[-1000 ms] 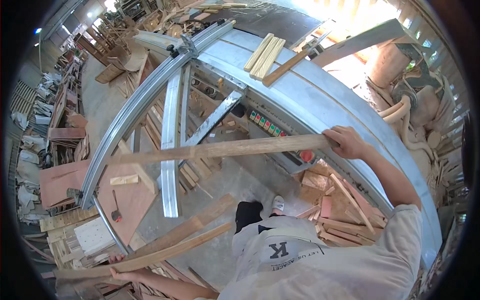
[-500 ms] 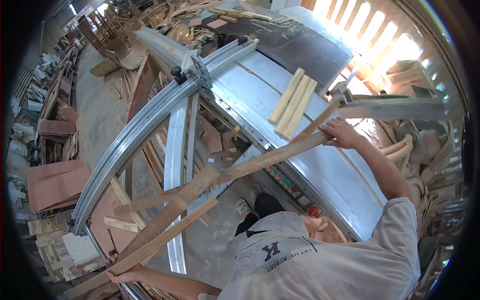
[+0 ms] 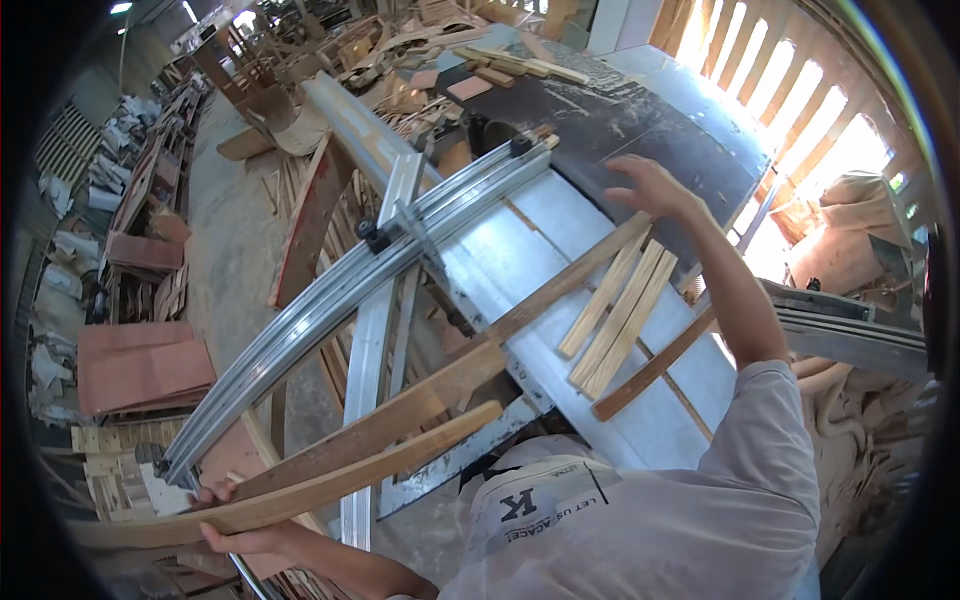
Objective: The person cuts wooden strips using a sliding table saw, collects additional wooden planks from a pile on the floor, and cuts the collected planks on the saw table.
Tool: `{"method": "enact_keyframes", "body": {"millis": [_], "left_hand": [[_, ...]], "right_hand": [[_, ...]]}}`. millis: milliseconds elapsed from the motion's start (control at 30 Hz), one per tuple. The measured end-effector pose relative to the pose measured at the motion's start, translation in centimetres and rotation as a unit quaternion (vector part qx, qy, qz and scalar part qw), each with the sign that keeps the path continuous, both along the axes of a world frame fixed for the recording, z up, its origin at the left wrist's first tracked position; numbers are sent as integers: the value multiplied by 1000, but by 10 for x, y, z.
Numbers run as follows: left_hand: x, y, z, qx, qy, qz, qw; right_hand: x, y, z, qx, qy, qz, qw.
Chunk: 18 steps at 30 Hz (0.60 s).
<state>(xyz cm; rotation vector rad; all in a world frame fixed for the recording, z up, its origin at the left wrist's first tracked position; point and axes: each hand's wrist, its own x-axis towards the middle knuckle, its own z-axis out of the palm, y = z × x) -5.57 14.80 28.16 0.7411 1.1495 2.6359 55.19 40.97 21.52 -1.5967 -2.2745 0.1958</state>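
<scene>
My left hand (image 3: 228, 515) is closed around two wooden boards at the lower left: a long, light-edged strip (image 3: 340, 475) in front and a darker board (image 3: 400, 405) behind it. Both slope up to the right over a metal frame. Another brown wooden strip (image 3: 560, 285) lies across the silver sliding saw table (image 3: 520, 225), its near-left end hidden behind the darker board. Just above its far end is my right hand (image 3: 650, 190), fingers apart, holding nothing. Several short pale wood strips (image 3: 625, 325) and a short brown strip (image 3: 655, 365) lie on the table.
A long aluminium fence (image 3: 320, 290) runs from the saw table toward the lower left. Beyond is a dark table surface (image 3: 610, 130) with offcuts. Reddish sheets (image 3: 145, 365) are stacked at the left. Another metal rail (image 3: 850, 335) juts out at the right.
My right hand has let go of the brown strip, which has swung up and forward across the saw table. My left hand still grips its boards, whose right ends have moved rightward.
</scene>
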Motion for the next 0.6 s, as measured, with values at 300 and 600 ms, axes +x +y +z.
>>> {"method": "enact_keyframes", "body": {"millis": [300, 600], "left_hand": [[74, 77, 119, -119, 261, -276, 917], [188, 181, 6, -500, 555, -388, 540]], "right_hand": [[-54, -40, -4, -74, 242, 84, 964], [-33, -51, -179, -50, 61, -59, 995]]}}
